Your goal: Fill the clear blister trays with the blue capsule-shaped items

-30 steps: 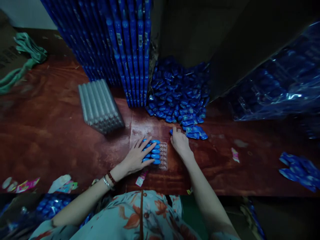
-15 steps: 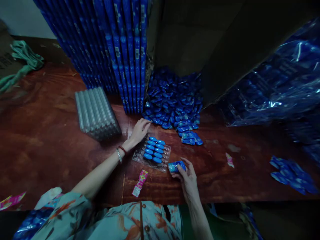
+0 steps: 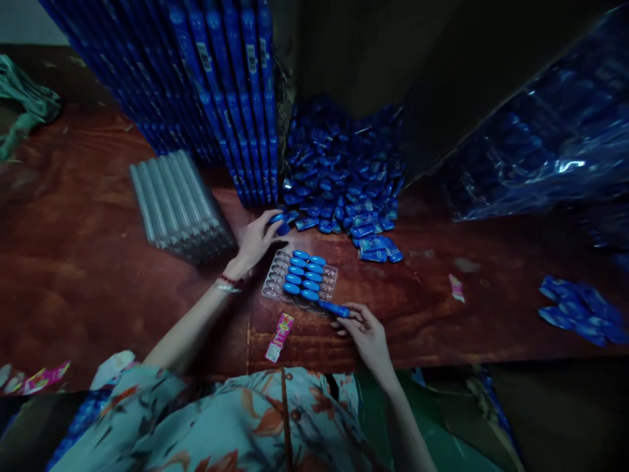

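Note:
A clear moulded plastic tray (image 3: 276, 274) lies on the table, with several glossy blue oval pieces (image 3: 312, 276) in two columns in its middle. Its outer hollows on both sides hold no blue pieces. My left hand (image 3: 256, 241), beyond the tray's left corner, pinches a small blue packet (image 3: 282, 226) at the near edge of a heap of similar packets (image 3: 339, 177). Thumb and fingers of my right hand (image 3: 366, 333) grip another blue packet (image 3: 335, 308), seen edge-on at the tray's near right corner.
A stack of clear trays (image 3: 177, 203) stands at left, before tall stacks of blue packs (image 3: 230, 111). Pink labels (image 3: 280, 337) lie near the front edge. At right are loose blue packets (image 3: 582, 311) and a large plastic bag (image 3: 535, 151) of blue items.
My left hand has taken hold of a blue packet by the heap. My right hand has turned its packet edge-on and brought it against the tray's corner. The view has shifted slightly.

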`<action>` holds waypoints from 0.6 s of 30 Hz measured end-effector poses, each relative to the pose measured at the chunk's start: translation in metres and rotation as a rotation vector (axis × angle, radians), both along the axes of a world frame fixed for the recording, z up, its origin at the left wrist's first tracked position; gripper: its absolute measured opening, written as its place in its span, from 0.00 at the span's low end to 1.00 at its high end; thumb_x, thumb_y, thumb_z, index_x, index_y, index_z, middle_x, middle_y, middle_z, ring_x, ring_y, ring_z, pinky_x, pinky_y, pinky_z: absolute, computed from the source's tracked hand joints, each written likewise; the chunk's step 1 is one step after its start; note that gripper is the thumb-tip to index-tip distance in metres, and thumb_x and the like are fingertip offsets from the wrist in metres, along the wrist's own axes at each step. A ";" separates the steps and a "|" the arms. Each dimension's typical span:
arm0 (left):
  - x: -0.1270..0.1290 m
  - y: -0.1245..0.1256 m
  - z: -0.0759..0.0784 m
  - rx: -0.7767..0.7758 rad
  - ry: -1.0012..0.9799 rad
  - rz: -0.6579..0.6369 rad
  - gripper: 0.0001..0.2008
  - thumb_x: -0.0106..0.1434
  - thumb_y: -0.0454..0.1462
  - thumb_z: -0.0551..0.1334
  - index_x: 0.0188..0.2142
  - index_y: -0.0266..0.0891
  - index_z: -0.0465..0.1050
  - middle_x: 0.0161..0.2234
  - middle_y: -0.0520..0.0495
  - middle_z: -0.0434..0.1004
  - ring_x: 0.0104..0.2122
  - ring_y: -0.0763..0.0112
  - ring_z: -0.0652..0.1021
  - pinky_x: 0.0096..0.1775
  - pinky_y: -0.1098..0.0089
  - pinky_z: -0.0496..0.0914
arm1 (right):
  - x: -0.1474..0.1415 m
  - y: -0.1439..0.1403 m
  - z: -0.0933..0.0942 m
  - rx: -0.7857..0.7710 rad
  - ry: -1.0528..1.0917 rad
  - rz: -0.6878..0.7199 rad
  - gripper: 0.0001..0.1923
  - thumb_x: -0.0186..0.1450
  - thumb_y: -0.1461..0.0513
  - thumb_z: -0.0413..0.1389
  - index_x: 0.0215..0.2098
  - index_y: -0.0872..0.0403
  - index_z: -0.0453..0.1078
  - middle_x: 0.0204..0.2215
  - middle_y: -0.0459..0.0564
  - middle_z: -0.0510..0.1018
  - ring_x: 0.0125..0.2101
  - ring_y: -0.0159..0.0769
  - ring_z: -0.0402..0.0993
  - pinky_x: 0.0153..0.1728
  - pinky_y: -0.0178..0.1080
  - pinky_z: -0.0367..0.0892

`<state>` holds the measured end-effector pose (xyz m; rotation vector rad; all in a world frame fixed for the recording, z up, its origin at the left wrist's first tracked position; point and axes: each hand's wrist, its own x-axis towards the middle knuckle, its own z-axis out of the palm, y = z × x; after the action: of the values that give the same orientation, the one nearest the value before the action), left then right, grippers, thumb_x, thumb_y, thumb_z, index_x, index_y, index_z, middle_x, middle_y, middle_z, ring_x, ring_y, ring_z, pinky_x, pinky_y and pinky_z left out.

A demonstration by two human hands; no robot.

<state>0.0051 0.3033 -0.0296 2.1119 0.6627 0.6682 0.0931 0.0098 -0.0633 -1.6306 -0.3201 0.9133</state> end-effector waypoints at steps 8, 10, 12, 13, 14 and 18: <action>-0.109 -0.085 -0.021 -0.576 -0.143 0.365 0.18 0.62 0.45 0.58 0.47 0.37 0.62 0.22 0.56 0.68 0.20 0.79 0.70 0.23 0.78 0.64 | -0.002 0.005 0.007 -0.083 -0.282 0.061 0.19 0.57 0.50 0.60 0.40 0.53 0.68 0.22 0.43 0.71 0.20 0.30 0.69 0.21 0.33 0.67; -0.111 -0.102 -0.027 -0.658 -0.154 0.347 0.21 0.62 0.46 0.58 0.51 0.36 0.61 0.22 0.55 0.68 0.19 0.79 0.70 0.23 0.78 0.65 | -0.002 0.010 0.006 -0.052 -0.063 0.034 0.25 0.55 0.48 0.60 0.44 0.53 0.64 0.20 0.41 0.71 0.17 0.31 0.69 0.16 0.32 0.65; -0.109 -0.112 -0.033 -0.705 -0.122 0.295 0.23 0.63 0.46 0.57 0.53 0.35 0.62 0.22 0.54 0.69 0.20 0.78 0.70 0.24 0.77 0.65 | -0.002 0.015 0.004 -0.019 0.083 -0.017 0.29 0.53 0.47 0.62 0.45 0.54 0.61 0.19 0.41 0.73 0.15 0.31 0.70 0.14 0.31 0.63; -0.108 -0.114 -0.035 -0.720 -0.096 0.266 0.24 0.62 0.46 0.57 0.53 0.33 0.63 0.22 0.53 0.69 0.21 0.77 0.70 0.25 0.76 0.66 | -0.002 0.017 0.004 -0.010 0.123 -0.045 0.29 0.52 0.47 0.62 0.45 0.54 0.61 0.19 0.42 0.73 0.15 0.31 0.70 0.13 0.30 0.63; -0.107 -0.115 -0.037 -0.726 -0.069 0.241 0.24 0.62 0.46 0.57 0.52 0.33 0.64 0.22 0.53 0.69 0.21 0.77 0.70 0.25 0.76 0.66 | -0.003 0.019 0.004 -0.003 0.151 -0.072 0.29 0.52 0.48 0.63 0.44 0.55 0.62 0.19 0.42 0.74 0.14 0.31 0.70 0.13 0.29 0.63; -0.112 -0.109 -0.037 -0.486 0.044 0.196 0.19 0.63 0.44 0.57 0.50 0.35 0.68 0.30 0.49 0.69 0.27 0.75 0.72 0.30 0.74 0.69 | -0.002 0.022 0.007 0.019 0.248 -0.112 0.29 0.49 0.50 0.65 0.42 0.55 0.62 0.18 0.44 0.75 0.14 0.30 0.71 0.13 0.28 0.64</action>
<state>-0.1072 0.1943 -0.0669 1.6291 0.9585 0.5032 0.0914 0.0320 -0.0559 -1.4829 -0.0653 1.0102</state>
